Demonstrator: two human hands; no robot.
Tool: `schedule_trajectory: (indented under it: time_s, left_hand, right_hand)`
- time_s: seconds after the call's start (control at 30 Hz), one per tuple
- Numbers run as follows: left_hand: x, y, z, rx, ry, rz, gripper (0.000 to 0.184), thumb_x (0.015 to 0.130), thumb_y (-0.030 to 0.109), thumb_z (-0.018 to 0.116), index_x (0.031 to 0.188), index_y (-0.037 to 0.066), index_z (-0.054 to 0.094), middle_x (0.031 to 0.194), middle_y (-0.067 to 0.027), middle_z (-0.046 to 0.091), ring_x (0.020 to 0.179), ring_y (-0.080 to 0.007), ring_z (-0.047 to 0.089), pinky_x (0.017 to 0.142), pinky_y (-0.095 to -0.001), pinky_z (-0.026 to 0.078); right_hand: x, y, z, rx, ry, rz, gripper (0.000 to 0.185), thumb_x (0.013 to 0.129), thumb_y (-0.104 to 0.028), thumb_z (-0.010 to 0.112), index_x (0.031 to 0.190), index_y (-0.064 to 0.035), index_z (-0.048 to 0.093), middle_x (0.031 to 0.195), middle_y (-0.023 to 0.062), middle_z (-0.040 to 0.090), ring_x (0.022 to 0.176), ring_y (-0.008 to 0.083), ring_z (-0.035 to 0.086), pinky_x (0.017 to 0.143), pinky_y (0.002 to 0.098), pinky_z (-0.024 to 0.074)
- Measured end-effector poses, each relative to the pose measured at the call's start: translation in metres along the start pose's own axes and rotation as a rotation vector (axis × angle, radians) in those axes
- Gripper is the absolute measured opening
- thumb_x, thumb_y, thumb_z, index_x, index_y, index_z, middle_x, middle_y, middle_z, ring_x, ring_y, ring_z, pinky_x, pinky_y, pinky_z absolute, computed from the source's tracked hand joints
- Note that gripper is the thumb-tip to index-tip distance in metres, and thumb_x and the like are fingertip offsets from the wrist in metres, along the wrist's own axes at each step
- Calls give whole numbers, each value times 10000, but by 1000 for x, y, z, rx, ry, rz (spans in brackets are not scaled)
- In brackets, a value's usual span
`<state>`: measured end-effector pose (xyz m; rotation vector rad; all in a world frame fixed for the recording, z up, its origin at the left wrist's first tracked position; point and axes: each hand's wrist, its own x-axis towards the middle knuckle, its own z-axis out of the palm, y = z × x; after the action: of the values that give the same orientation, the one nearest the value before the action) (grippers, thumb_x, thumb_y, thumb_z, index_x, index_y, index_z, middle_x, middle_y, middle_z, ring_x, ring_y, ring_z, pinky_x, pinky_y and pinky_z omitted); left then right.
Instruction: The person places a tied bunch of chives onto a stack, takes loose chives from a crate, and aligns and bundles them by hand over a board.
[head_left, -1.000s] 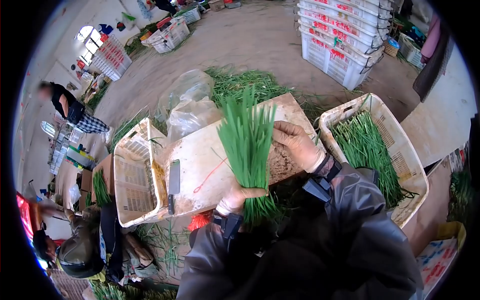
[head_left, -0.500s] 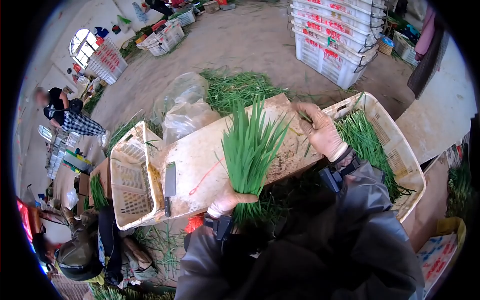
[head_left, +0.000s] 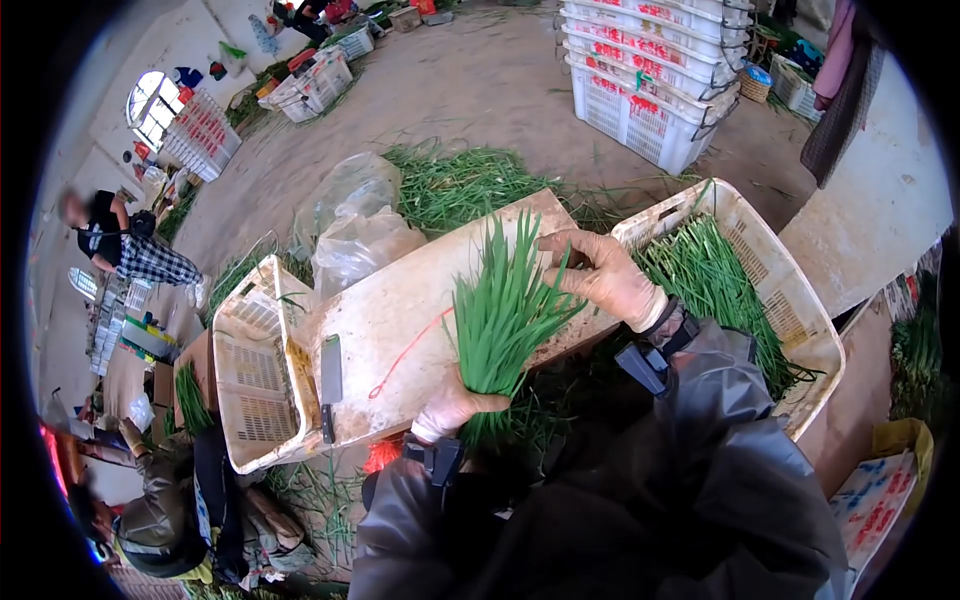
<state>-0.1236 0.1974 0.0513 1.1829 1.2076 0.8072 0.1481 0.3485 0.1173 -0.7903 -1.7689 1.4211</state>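
Observation:
My left hand [head_left: 450,407] is closed round the lower part of a bunch of garlic chives [head_left: 495,330], held upright with its leaves fanned out. My right hand [head_left: 605,280] is at the leaf tips on the bunch's right side, thumb and forefinger apart in a curve. Whether its fingertips touch a leaf is hard to see. Both hands wear thin, pale gloves. Behind the bunch lies a worn white board [head_left: 400,310]. On its left part rest a cleaver [head_left: 331,375] and a thin red tie loop [head_left: 400,358].
An off-white crate [head_left: 255,345] stands left of the board; another crate [head_left: 815,335] with more chives [head_left: 710,280] is on the right. Beyond the board are clear plastic bags [head_left: 360,240], loose greens [head_left: 460,190] and stacked white crates [head_left: 640,115]. A co-worker [head_left: 165,510] sits at lower left.
My right hand has moved left and inward to the leaf tips. The left hand still grips the bunch in nearly the same place. The whole view has shifted slightly.

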Motion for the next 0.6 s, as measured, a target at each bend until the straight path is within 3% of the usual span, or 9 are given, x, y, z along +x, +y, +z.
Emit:
schedule_trajectory:
  time_s: [0.13,0.23,0.37,0.53,0.6]
  left_hand:
    - [1,2,1,43,-6,-41,788,667,18,917,1388,21,597,1293,-68,694,1181,-190,613,1078,-343,466]
    - [1,0,1,49,2,-40,770,668,19,919,1374,20,613,1295,-66,699,1185,-193,615,1078,-341,467]
    - [1,-2,1,11,-18,-56,757,676,15,917,1371,19,616,1302,-71,697,1200,-196,611,1079,-346,468]
    - [0,-1,0,56,18,-33,590,713,33,889,1268,7,690,1168,-75,751,1062,-166,661,981,-327,518]
    - [-1,1,-1,67,38,-12,524,724,35,881,1221,4,718,1112,-69,769,1005,-155,680,942,-318,538]
  right_hand:
    - [3,6,4,-69,45,-143,320,884,-114,805,1182,-51,707,838,-13,605,781,96,550,714,279,495]
    - [-1,0,5,6,57,-27,247,875,-97,795,1104,-50,711,837,-9,608,786,93,552,712,283,499]
    - [3,9,2,-91,48,-100,191,883,-106,793,1039,-49,700,841,-8,614,783,95,559,708,279,506]
    - [2,13,2,-25,17,-70,127,924,-111,771,1001,-47,692,887,-5,660,812,89,599,699,265,513]
    - [-3,5,4,157,-12,72,101,944,-105,760,998,-48,697,911,-5,677,832,100,622,738,276,521]
